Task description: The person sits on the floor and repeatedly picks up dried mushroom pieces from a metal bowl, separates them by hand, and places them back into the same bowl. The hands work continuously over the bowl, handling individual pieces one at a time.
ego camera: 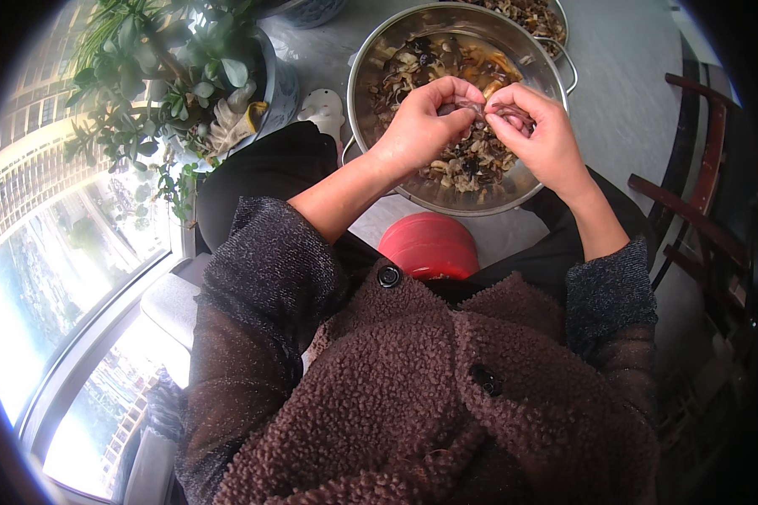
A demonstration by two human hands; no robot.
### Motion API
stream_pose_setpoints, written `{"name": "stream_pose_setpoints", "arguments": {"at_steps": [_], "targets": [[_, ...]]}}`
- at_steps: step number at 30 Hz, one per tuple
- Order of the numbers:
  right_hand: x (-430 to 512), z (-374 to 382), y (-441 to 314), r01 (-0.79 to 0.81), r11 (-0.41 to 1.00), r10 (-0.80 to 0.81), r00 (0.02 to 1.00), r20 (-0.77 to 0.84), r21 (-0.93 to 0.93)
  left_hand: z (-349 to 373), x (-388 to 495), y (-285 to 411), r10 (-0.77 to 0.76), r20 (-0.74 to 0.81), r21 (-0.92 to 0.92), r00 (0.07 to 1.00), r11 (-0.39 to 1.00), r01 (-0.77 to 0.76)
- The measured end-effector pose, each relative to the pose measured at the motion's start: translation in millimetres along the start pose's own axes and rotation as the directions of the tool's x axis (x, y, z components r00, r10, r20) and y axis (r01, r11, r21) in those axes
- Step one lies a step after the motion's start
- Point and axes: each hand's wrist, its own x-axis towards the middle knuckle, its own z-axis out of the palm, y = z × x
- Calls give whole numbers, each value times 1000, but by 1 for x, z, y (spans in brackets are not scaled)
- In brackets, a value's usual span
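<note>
A wide stainless steel pot (417,28) with two loop handles stands before me. In it lies a heap of wet brown and pale pieces (470,167) that look like mushrooms, with cloudy liquid at the far side. Over the pot my left hand (426,123) pinches one end of a purplish-brown piece (469,108). My right hand (534,123) grips similar dark strands (510,115), its thumb and fingertips almost touching the left ones. Whether both hands hold one piece or two, I cannot tell.
Beyond the pot is another metal vessel (559,16) of brown pieces. A red round object (428,243) sits between my knees. Left are a potted succulent (158,82), a work glove (232,123), a white figurine (323,107) and a window (82,271). Dark wooden furniture (688,196) stands right.
</note>
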Motion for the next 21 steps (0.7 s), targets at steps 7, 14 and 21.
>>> {"name": "stream_pose_setpoints", "arguments": {"at_steps": [7,14,21], "targets": [[0,-1,-7,16,994,-15,1000,8,-110,0,-1,0,5,1,30,1000,1000,-5],[1,1,-8,73,975,-68,997,34,-208,0,-1,-2,-26,4,-28,1000,999,26],[0,0,-8,46,985,-46,999,4,-166,0,-2,0,-32,6,-35,999,999,32]]}}
